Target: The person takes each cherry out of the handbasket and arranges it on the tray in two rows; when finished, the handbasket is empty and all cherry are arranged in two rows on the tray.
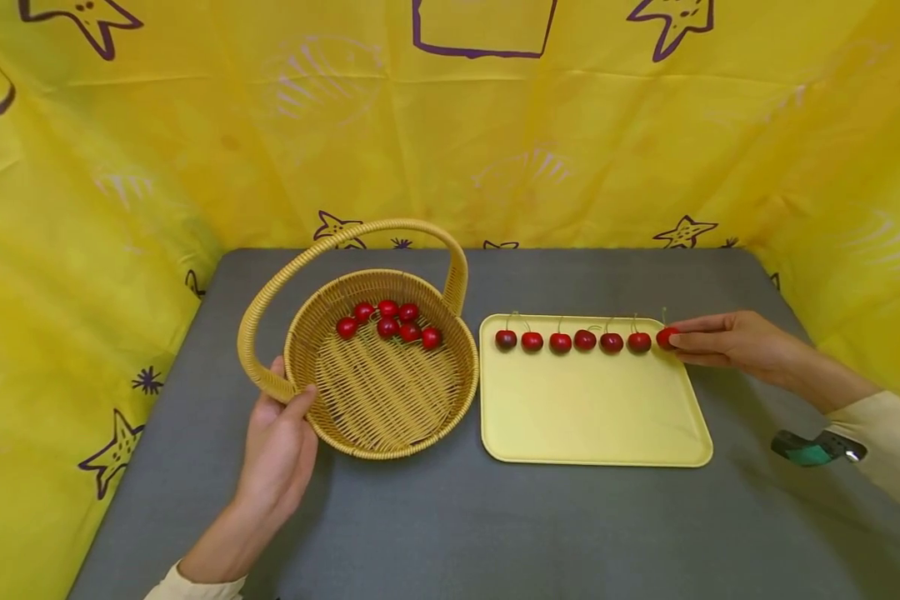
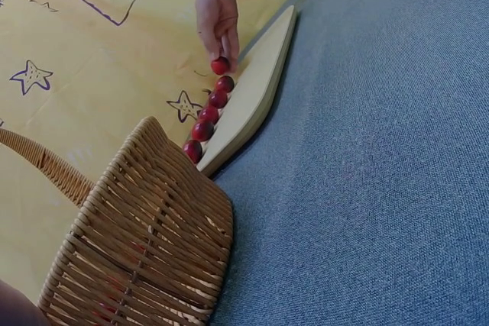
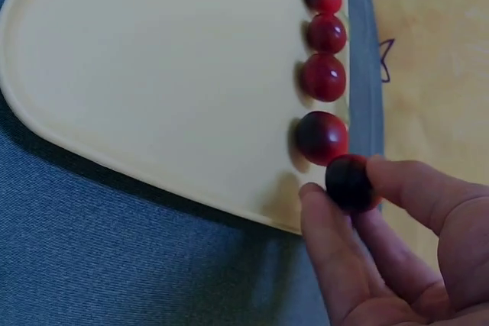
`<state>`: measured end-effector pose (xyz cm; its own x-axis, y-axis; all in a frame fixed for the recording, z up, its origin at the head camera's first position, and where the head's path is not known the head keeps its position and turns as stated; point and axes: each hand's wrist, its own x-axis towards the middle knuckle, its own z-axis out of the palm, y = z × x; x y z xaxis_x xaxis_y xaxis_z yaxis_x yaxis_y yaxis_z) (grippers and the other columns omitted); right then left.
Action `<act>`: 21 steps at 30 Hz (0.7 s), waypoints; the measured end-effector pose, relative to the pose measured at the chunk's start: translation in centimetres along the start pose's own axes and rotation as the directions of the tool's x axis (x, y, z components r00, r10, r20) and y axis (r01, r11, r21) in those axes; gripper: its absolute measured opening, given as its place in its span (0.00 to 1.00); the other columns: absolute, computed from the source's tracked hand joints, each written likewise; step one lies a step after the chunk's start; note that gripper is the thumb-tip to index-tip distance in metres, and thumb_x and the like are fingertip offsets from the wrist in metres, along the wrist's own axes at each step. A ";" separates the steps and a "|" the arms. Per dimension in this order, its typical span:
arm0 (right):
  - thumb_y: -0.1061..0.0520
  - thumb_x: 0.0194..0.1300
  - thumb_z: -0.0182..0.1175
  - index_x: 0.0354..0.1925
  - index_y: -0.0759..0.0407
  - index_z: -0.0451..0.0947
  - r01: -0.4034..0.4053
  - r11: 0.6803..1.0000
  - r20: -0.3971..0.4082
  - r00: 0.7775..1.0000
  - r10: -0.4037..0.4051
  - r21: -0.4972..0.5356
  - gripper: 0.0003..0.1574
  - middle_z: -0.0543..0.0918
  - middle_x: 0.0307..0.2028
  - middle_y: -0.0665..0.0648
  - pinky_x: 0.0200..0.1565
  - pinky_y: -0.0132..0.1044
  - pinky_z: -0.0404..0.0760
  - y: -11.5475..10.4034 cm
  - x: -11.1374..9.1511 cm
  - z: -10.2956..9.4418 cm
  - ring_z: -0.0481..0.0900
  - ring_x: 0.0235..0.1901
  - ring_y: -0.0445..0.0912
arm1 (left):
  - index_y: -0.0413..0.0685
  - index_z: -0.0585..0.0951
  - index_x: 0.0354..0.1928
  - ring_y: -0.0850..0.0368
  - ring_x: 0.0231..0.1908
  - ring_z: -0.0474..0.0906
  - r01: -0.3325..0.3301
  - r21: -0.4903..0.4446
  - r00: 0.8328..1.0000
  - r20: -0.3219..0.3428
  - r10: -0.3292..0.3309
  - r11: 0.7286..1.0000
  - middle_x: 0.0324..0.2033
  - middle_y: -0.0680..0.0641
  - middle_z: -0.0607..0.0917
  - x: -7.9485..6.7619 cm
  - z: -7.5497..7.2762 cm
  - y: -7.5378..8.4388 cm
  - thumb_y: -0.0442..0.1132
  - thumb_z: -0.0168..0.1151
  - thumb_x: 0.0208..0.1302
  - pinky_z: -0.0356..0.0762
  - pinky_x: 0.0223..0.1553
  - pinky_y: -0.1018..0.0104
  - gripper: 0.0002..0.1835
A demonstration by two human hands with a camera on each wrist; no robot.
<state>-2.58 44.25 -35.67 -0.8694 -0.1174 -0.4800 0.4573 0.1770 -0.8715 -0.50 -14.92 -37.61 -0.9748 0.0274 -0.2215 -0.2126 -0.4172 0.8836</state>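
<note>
A round wicker basket (image 1: 390, 417) with a tall hoop handle stands left of centre, several cherries (image 1: 387, 327) lying in its far part. My left hand (image 1: 281, 450) grips the basket at its left side, where the handle meets the rim. To the right lies a pale yellow tray (image 1: 592, 408). Along the tray's far edge runs a row of several cherries (image 1: 560, 342), stems pointing away. At the row's right end my right hand (image 1: 735, 342) pinches one more cherry (image 3: 350, 184) between thumb and fingers. In the right wrist view this cherry is close beside its neighbour in the row.
A grey cloth-covered table (image 1: 450, 525) lies under everything. Yellow curtains (image 1: 435, 150) with starfish drawings hang behind and at both sides. A dark and green band (image 1: 817, 448) sits by the right wrist. The basket's right rim is close to the tray's left edge.
</note>
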 end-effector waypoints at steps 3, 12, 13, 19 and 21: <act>0.69 0.77 0.59 0.59 0.69 0.85 -0.019 0.999 -0.008 1.000 0.019 -0.033 0.16 0.92 0.48 0.54 0.52 0.42 0.87 -0.1 0.2 0.1 0.90 0.50 0.44 | 0.50 0.26 0.84 0.60 0.82 0.34 0.003 0.003 1.000 0.003 -0.003 1.000 0.85 0.54 0.33 0.0 -0.1 0.0 0.27 0.39 0.84 0.41 0.81 0.65 0.42; 0.58 0.75 0.66 0.69 0.80 0.70 -0.052 0.948 -0.089 0.996 0.026 -0.313 0.35 0.91 0.50 0.57 0.51 0.43 0.88 -0.4 0.7 0.9 0.90 0.46 0.40 | 0.50 0.26 0.84 0.60 0.82 0.35 0.001 0.004 1.000 0.007 -0.001 1.000 0.85 0.54 0.34 0.1 -0.1 -0.1 0.27 0.40 0.84 0.40 0.81 0.64 0.42; 0.58 0.76 0.66 0.70 0.81 0.68 -0.054 0.945 -0.092 0.995 0.025 -0.324 0.37 0.90 0.52 0.60 0.51 0.43 0.88 -0.5 0.8 1.0 0.90 0.46 0.40 | 0.49 0.27 0.84 0.60 0.82 0.35 0.000 0.004 1.000 0.007 0.000 1.000 0.85 0.54 0.34 0.1 -0.1 -0.1 0.27 0.40 0.84 0.40 0.81 0.64 0.42; 0.55 0.74 0.68 0.69 0.82 0.69 -0.072 0.908 -0.110 0.994 0.029 -0.413 0.39 0.89 0.52 0.66 0.50 0.42 0.88 -1.1 1.1 1.7 0.91 0.44 0.40 | 0.49 0.27 0.84 0.61 0.82 0.35 0.000 0.011 1.000 0.005 0.000 1.000 0.84 0.55 0.33 0.2 -0.2 -0.1 0.27 0.40 0.84 0.41 0.81 0.65 0.42; 0.53 0.74 0.69 0.68 0.81 0.70 -0.075 0.890 -0.114 0.993 0.026 -0.450 0.39 0.90 0.50 0.66 0.50 0.41 0.89 -1.2 1.2 1.9 0.91 0.43 0.40 | 0.50 0.27 0.84 0.61 0.82 0.35 0.002 0.011 1.000 0.003 -0.003 1.000 0.84 0.55 0.33 0.2 -0.2 -0.1 0.27 0.40 0.84 0.41 0.81 0.65 0.42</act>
<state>-3.83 42.06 -35.40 -0.8728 -0.0001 -0.4881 0.3881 0.6062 -0.6942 -0.62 -15.01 -37.81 -0.9744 0.0311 -0.2226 -0.2157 -0.4075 0.8874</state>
